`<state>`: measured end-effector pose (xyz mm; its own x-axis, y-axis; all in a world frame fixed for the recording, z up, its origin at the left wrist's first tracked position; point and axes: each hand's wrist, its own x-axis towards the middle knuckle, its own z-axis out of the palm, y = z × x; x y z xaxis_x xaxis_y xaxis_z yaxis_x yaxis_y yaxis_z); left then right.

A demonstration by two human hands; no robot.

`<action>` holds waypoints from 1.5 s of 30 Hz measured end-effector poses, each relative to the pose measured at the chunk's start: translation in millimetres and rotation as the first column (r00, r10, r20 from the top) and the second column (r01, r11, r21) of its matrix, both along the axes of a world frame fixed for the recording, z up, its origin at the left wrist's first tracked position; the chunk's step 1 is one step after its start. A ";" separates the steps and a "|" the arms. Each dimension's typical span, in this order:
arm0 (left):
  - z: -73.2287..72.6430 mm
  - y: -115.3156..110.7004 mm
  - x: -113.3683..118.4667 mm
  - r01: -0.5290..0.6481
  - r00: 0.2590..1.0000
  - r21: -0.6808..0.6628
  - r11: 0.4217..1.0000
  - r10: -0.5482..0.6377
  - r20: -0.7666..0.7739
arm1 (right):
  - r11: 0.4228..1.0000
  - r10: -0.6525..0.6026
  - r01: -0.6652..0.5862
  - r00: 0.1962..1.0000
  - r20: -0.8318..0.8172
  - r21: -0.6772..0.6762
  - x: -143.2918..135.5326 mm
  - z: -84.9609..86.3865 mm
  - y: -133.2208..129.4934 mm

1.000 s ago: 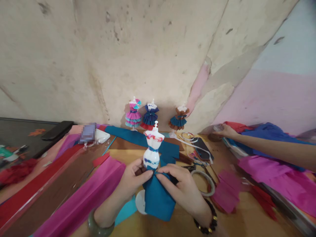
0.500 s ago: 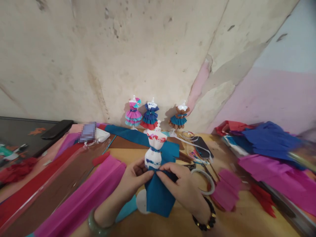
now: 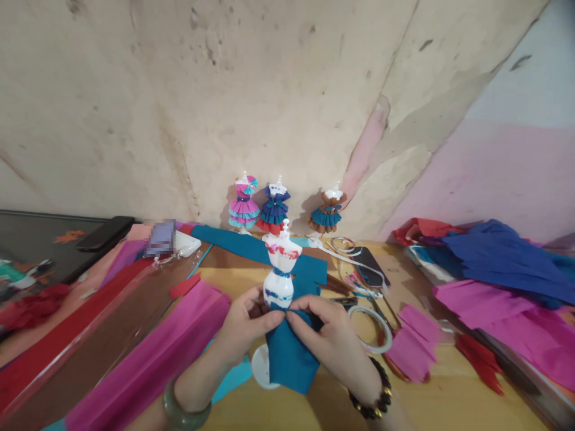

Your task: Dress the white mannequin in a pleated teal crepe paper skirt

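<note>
A small white dress-form mannequin point(image 3: 281, 281) stands upright in front of me, with red and blue stains and a teal band round its waist. My left hand point(image 3: 251, 317) is closed about its lower left side, thumb pressing at the hips. On the other side, my right hand point(image 3: 321, 326) pinches the top edge of a teal crepe paper piece point(image 3: 291, 359) against the mannequin's lower front. The paper hangs down over part of the round white base point(image 3: 263, 366). Some fingers of both hands are hidden behind the mannequin and paper.
Three dressed mannequins, one pink point(image 3: 244, 203), one blue point(image 3: 274, 206) and one brown point(image 3: 327, 212), stand by the wall. A tape roll point(image 3: 386, 341) and phone point(image 3: 371, 266) lie right. Magenta paper point(image 3: 157, 353) lies left; a blue paper heap point(image 3: 498, 257) is far right.
The mannequin's top has tilted slightly to the left, and more of its white base shows. Both hands keep nearly the same hold at the paper's top edge.
</note>
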<state>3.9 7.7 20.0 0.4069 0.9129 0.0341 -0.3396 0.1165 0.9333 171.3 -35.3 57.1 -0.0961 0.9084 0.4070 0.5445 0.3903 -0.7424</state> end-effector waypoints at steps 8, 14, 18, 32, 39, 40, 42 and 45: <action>-1.5 0.7 0.4 -0.042 0.998 -0.001 0.999 0.042 -0.041 | 1.000 0.011 -0.011 1.000 0.009 -0.011 -3.6 -1.2 0.3; 0.5 1.1 -0.8 -0.035 0.997 -0.013 0.999 0.034 -0.065 | 0.999 0.023 -0.023 1.000 0.007 -0.030 -3.6 0.2 -2.0; 3.6 1.3 0.9 -0.050 0.996 -0.034 0.998 0.047 -0.078 | 0.997 0.015 -0.012 0.999 0.037 -0.073 -3.1 -1.6 -2.1; 11.9 9.6 -0.7 -0.189 0.981 -0.239 0.952 0.174 -0.081 | 0.946 0.179 -0.247 0.939 0.294 0.211 3.0 -0.4 -9.8; 10.4 13.2 -3.0 -0.211 0.977 -0.234 0.949 0.199 -0.073 | 0.869 -0.021 -0.179 0.918 0.396 0.461 -14.6 -3.1 -17.6; 11.0 13.5 -3.7 -0.211 0.977 -0.238 0.948 0.199 -0.070 | 0.847 -0.040 -0.175 0.921 0.388 0.501 -16.1 -4.0 -17.0; 13.2 13.8 -5.6 -0.208 0.978 -0.245 0.947 0.199 -0.062 | 0.817 -0.039 -0.203 0.915 0.403 0.539 -18.5 -5.4 -16.2; 18.4 13.9 -9.3 -0.217 0.976 -0.218 0.952 0.210 -0.055 | 0.800 -0.025 -0.266 0.881 0.473 0.537 -21.6 -8.4 -16.4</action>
